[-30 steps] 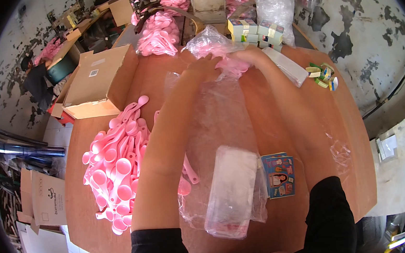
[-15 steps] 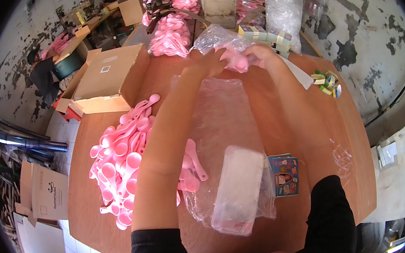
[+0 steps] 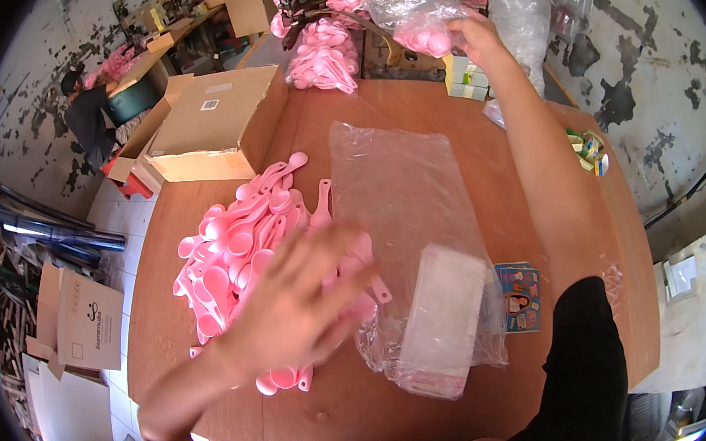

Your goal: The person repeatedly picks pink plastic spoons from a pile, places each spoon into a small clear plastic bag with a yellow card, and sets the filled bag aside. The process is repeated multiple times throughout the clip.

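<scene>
At the far side of the table my right hand [image 3: 478, 39] grips a clear plastic bag of pink measuring spoons [image 3: 423, 38], raised near the far edge. My left hand [image 3: 297, 305] is over the near right part of a heap of loose pink measuring spoons [image 3: 241, 240]. Its fingers are spread and slightly blurred, and I see nothing held in them; some spoons under it are hidden. A large clear plastic bag [image 3: 391, 175] lies flat right of the heap. On its near end rests a stack of small clear bags [image 3: 445, 309].
Blue printed cards [image 3: 519, 298] lie beside the stack. A cardboard box [image 3: 214, 123] stands at the far left, with bagged pink spoons [image 3: 324, 59] to its right. Small boxes [image 3: 467, 79] sit at the far edge; yellow-green pieces [image 3: 589, 149] are at right. Another person [image 3: 88, 118] is at far left.
My left hand has left the far bag and come back toward me, over the heap of spoons. My right hand has lifted the bag of spoons farther away and slightly right.
</scene>
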Available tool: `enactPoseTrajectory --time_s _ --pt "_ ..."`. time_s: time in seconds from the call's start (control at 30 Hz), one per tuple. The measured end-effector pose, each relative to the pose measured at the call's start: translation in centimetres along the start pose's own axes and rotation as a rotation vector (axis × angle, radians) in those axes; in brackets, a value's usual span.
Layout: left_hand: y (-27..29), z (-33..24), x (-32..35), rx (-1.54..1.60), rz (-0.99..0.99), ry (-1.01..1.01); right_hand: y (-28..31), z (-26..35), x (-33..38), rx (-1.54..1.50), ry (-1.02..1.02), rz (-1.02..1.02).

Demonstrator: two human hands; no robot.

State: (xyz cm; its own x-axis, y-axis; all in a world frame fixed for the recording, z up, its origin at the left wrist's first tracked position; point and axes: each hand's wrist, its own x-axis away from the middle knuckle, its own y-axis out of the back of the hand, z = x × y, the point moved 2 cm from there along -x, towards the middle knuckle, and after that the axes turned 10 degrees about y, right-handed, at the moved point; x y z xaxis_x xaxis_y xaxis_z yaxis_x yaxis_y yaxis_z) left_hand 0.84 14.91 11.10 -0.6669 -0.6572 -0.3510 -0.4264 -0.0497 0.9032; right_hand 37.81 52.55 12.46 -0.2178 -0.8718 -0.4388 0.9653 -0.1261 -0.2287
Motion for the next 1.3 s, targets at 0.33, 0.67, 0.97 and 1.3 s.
enactPoseTrajectory --time_s 0.33,0.67,0.97,1.3 --pt "-1.6 -2.6 12.3 0.378 -0.016 0.089 -0.8 -7.4 -3.2 0.486 0.306 -0.297" --pt "-3.6 -2.6 14.7 0.626 -0.256 0.272 -3.7 -11.0 -1.3 1.22 0.379 -0.374" --pt "-4.2 -3.2 14.7 0.668 -0.236 0.265 -3.3 -11.5 0.8 1.63 0.576 0.036" --pt "-4.3 -4.5 13.4 0.575 -0.284 0.336 6.6 -0.2 -1.8 1.723 0.535 -0.369"
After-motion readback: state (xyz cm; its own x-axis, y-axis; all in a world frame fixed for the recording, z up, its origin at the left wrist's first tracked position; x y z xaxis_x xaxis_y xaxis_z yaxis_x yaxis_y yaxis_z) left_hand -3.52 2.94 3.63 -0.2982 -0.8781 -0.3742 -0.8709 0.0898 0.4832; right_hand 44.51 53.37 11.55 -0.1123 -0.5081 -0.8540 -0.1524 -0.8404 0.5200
